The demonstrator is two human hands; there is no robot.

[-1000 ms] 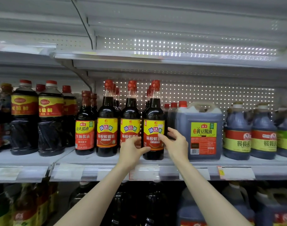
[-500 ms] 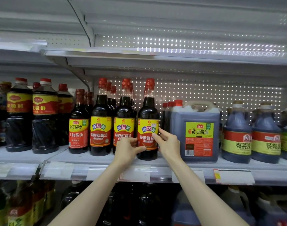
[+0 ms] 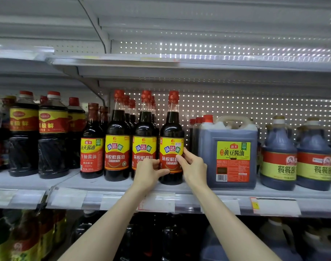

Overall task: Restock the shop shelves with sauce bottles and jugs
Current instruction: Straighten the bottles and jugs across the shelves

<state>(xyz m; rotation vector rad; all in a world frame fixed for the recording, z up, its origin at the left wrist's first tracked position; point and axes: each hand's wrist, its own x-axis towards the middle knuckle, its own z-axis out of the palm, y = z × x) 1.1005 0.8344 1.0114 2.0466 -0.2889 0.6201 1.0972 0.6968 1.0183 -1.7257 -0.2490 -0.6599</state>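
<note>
A dark soy sauce bottle with a red cap and a yellow-and-red label stands upright at the front of the middle shelf. Both hands are on its lower body. My left hand grips it from the left, thumb across the front under the label. On the right side, my right hand pinches it, fingertips on the label's edge. Two matching bottles stand in a row to its left, with more behind them.
A big square soy sauce jug stands just right of my right hand. Rounded jugs fill the shelf's right end, and large dark bottles the left. Price tags line the shelf edge. An upper shelf hangs overhead; more bottles stand below.
Both hands stay on the same bottle; its label has turned slightly toward the front. The view has shifted a little to the right.
</note>
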